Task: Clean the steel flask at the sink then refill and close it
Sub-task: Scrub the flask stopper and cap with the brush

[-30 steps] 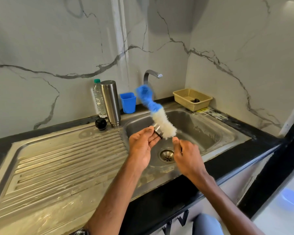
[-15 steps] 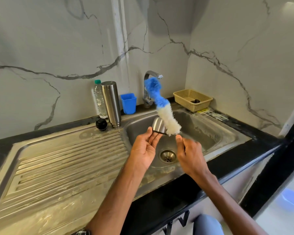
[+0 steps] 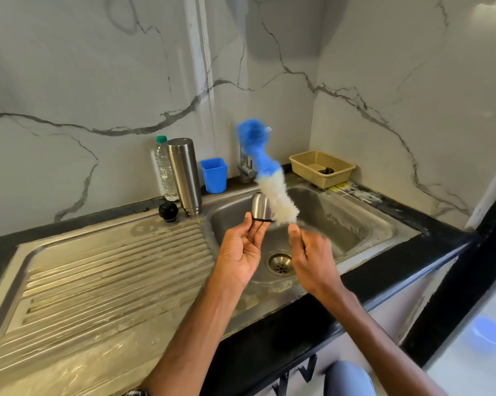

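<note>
The steel flask (image 3: pixel 184 175) stands upright at the back of the drainboard, beside its black stopper (image 3: pixel 168 211). Over the sink basin (image 3: pixel 341 218) my left hand (image 3: pixel 242 252) holds the flask's steel cap cup (image 3: pixel 261 207) by its dark rim with the fingertips. My right hand (image 3: pixel 312 258) grips the lower end of a bottle brush (image 3: pixel 269 178) with white bristles below and blue bristles on top. The brush points up and is blurred, its white part right next to the cup.
A clear plastic water bottle (image 3: pixel 163 170) with a green cap stands behind the flask. A blue cup (image 3: pixel 214 175), the tap (image 3: pixel 247 164) and a beige basket (image 3: pixel 322 168) line the back edge. The ribbed drainboard (image 3: pixel 103 281) spreads left; the drain (image 3: pixel 280 262) lies below my hands.
The brush swung from leaning left to nearly upright. My left hand tipped the steel cup up so its dome shows. Both hands rose slightly over the basin.
</note>
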A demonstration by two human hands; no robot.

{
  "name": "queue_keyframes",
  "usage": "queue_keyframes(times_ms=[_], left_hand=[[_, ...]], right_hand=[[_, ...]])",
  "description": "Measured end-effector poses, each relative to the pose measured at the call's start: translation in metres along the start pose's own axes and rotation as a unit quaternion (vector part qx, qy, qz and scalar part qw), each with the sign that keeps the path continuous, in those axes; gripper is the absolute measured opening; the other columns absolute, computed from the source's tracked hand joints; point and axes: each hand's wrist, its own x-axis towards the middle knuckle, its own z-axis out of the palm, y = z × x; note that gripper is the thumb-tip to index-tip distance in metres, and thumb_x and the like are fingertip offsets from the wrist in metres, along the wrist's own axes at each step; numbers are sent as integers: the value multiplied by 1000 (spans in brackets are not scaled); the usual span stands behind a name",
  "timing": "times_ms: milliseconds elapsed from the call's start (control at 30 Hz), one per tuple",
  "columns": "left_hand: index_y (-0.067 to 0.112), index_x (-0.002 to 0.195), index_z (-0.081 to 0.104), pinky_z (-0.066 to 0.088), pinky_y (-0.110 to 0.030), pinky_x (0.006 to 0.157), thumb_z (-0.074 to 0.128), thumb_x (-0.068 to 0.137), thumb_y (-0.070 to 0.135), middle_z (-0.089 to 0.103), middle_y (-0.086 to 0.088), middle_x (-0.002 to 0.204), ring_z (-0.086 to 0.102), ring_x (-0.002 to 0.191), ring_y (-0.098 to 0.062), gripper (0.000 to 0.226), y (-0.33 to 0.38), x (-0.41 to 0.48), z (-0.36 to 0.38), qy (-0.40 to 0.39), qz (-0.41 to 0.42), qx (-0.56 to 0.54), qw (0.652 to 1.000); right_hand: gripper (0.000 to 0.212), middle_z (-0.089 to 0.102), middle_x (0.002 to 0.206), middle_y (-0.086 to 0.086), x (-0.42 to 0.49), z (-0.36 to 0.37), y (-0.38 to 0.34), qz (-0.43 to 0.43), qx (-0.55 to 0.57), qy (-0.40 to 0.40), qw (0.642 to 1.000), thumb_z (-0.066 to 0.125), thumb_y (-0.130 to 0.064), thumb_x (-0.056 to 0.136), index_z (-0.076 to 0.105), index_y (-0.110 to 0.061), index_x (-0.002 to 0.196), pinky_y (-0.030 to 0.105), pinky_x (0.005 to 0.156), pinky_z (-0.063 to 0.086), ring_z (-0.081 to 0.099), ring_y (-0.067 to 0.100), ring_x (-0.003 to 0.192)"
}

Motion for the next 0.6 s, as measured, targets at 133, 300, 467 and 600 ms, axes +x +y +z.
queue_keyframes(times_ms=[133,300,467,600], left_hand=[[-13,109,61,63,-30,61,59,95,-7,71,-29,106,77,79,-26,15,-4,0,-2,0,-3,0,1000],[-12,109,63,62,-27,60,58,95,-4,72,-26,102,77,77,-22,17,-1,3,-3,-21,-5,11,1000],[-11,105,64,62,-28,61,58,95,-5,70,-27,109,77,80,-24,13,-5,-1,-4,-26,-1,19,999],[-11,108,64,63,-28,63,58,95,-4,74,-25,100,77,82,-24,16,5,0,-3,-45,14,13,999]], right_hand=[[50,35,49,-9,5,-1,-2,38,13,26,999,39,-30,107,37,-19,59,20,40,24,28,9,39],[49,37,49,-8,0,4,-12,17,39,-17,999,38,-28,108,41,-17,60,19,41,25,29,7,39],[53,35,47,-8,12,2,-7,105,94,33,989,37,-36,107,45,-11,61,24,42,25,27,11,42],[54,35,55,0,-5,8,-8,110,145,-3,983,37,-42,107,44,-15,60,37,48,25,26,23,51]])
